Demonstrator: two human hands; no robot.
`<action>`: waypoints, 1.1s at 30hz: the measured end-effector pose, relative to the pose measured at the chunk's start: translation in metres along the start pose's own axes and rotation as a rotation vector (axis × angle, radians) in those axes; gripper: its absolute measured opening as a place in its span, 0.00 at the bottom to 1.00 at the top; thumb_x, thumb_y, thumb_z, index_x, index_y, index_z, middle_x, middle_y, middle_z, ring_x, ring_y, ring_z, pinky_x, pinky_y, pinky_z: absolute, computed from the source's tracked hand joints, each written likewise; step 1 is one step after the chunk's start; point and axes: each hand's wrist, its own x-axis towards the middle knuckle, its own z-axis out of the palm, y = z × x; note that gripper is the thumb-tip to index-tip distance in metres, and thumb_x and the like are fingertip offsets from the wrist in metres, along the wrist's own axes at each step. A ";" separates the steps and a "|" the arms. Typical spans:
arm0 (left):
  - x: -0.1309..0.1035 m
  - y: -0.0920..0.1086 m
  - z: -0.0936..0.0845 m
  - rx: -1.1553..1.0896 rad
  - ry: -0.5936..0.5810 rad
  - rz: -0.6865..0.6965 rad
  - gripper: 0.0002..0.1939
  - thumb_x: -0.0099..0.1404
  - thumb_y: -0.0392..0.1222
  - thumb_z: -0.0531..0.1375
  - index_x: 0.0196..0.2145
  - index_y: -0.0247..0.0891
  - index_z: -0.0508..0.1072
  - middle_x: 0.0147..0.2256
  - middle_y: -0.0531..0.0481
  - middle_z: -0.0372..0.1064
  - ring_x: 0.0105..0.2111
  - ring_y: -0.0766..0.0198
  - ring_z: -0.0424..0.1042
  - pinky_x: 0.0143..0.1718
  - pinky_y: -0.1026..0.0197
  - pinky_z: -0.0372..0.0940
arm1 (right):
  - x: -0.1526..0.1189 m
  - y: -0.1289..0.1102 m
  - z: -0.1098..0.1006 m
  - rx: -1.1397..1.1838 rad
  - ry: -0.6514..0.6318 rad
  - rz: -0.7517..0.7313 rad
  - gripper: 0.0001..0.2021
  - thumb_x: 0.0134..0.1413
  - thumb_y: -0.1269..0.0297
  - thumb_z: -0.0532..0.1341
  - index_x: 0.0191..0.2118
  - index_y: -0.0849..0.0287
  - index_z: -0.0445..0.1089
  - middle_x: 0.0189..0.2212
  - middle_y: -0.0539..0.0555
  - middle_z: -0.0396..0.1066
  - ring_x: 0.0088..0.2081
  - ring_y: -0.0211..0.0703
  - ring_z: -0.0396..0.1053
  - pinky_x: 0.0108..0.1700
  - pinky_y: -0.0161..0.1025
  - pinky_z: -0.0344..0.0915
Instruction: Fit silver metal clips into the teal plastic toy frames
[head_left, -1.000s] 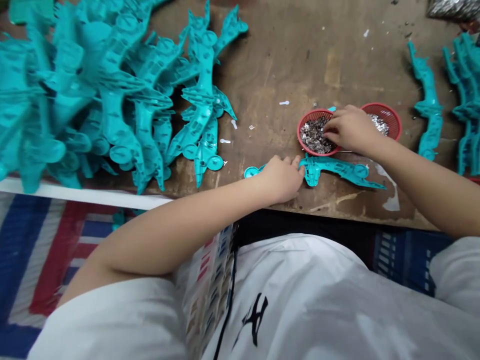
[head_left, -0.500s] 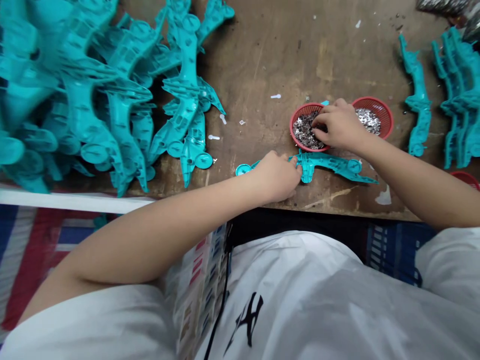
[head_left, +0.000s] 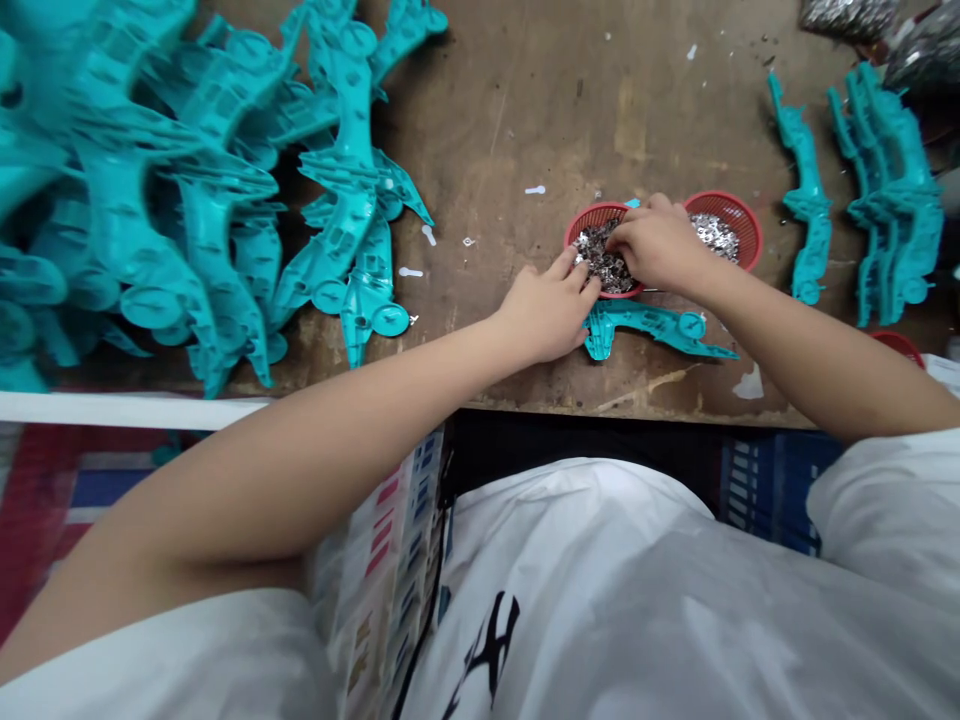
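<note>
My left hand reaches over the near side of the left red basket, fingers spread, fingertips at its rim and the metal pieces. Under and beside that hand lies a turquoise plastic part, long and curved with a round disc near its right end; its left portion is hidden. My right hand dips bent, closed fingers into the small dark metal pieces in the same basket. What its fingertips pinch is hidden. A second red basket, just right of that hand, holds shinier small metal pieces.
A large heap of turquoise parts covers the table's left side. Several similar parts stand in a row at the right, with one apart. Bags of metal pieces lie at the far right. Small white scraps dot the wooden table.
My left hand has come off the middle of the turquoise part and moved up to the basket, its fingers spreading. My right hand stays in the metal pieces. The view has shifted slightly.
</note>
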 end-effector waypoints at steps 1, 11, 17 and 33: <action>0.000 0.000 -0.001 0.001 -0.013 -0.003 0.40 0.93 0.46 0.61 0.92 0.24 0.64 0.92 0.23 0.55 0.96 0.30 0.48 0.79 0.24 0.79 | -0.001 -0.002 0.000 -0.001 0.013 -0.001 0.23 0.84 0.72 0.61 0.65 0.61 0.93 0.69 0.70 0.88 0.75 0.86 0.72 0.71 0.74 0.70; 0.000 0.002 -0.009 -0.007 -0.098 -0.020 0.44 0.95 0.50 0.60 0.97 0.30 0.54 0.95 0.25 0.47 0.98 0.33 0.40 0.84 0.27 0.73 | 0.005 -0.014 -0.006 0.034 0.053 0.059 0.21 0.84 0.63 0.62 0.66 0.60 0.91 0.65 0.74 0.88 0.71 0.87 0.72 0.68 0.76 0.70; -0.001 -0.001 -0.012 -0.007 -0.127 -0.011 0.44 0.97 0.50 0.58 0.98 0.30 0.50 0.96 0.29 0.43 0.98 0.36 0.38 0.86 0.25 0.72 | 0.012 -0.020 -0.005 -0.059 -0.016 0.123 0.16 0.82 0.64 0.65 0.58 0.61 0.93 0.60 0.75 0.89 0.71 0.87 0.69 0.69 0.74 0.66; 0.001 -0.002 -0.010 -0.045 -0.103 -0.009 0.44 0.94 0.45 0.57 0.98 0.32 0.51 0.96 0.28 0.45 0.98 0.35 0.39 0.85 0.23 0.73 | 0.011 -0.004 -0.007 -0.131 -0.020 -0.033 0.12 0.82 0.62 0.70 0.51 0.58 0.93 0.54 0.70 0.91 0.70 0.84 0.76 0.73 0.75 0.70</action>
